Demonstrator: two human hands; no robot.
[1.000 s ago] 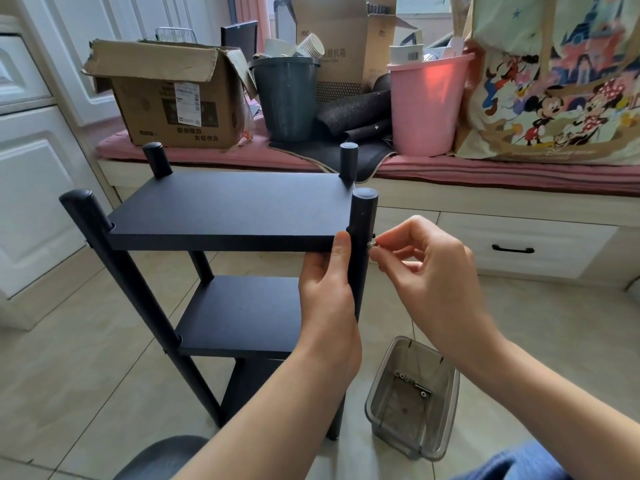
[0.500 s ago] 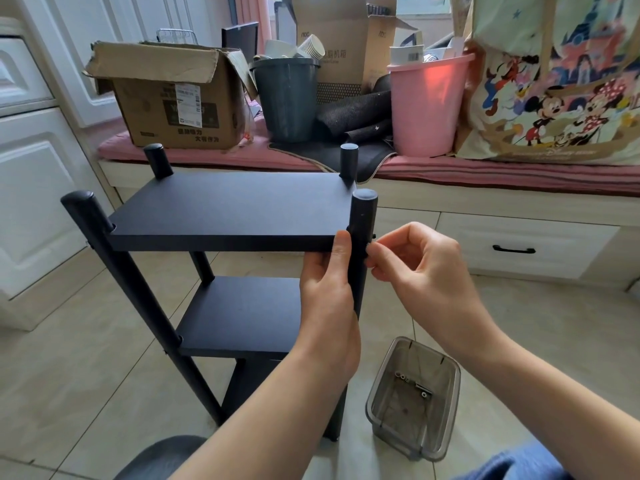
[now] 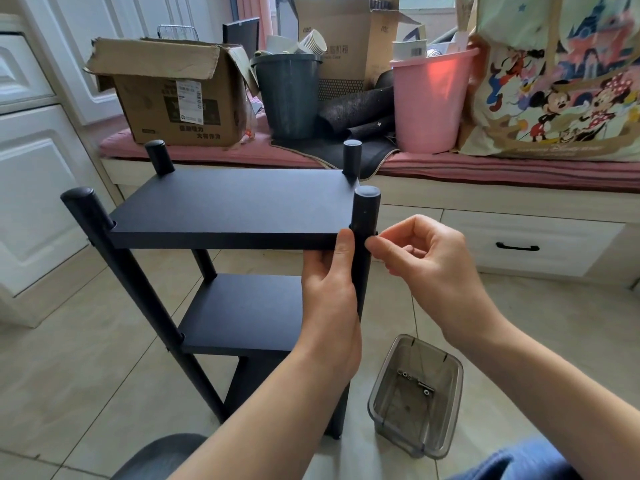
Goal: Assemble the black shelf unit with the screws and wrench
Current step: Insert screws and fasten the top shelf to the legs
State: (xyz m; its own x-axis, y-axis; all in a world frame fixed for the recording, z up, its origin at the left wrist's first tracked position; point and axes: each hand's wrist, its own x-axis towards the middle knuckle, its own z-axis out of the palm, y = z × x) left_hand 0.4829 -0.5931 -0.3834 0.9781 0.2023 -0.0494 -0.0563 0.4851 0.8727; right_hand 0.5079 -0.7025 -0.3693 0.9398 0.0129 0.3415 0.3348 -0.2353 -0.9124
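Note:
The black shelf unit (image 3: 228,206) stands on the tiled floor with two boards between round posts. My left hand (image 3: 329,289) grips the near right post (image 3: 366,216) just under the top board, thumb up along the board's front edge. My right hand (image 3: 415,258) has its fingers curled, thumb and forefinger pinched against the right side of that post at board height. A small dark screw head (image 3: 376,233) just shows there. No wrench is in view.
A clear grey plastic tub (image 3: 415,396) with a few screws and washers sits on the floor at the lower right. Behind the shelf runs a pink-cushioned bench (image 3: 519,168) loaded with a cardboard box (image 3: 173,95), a grey bin (image 3: 289,95), a pink bin (image 3: 429,102) and a printed bag.
A second ago my right fingers held a silver screw just clear of the post. They have since closed in against the post, and the screw's shank is no longer visible.

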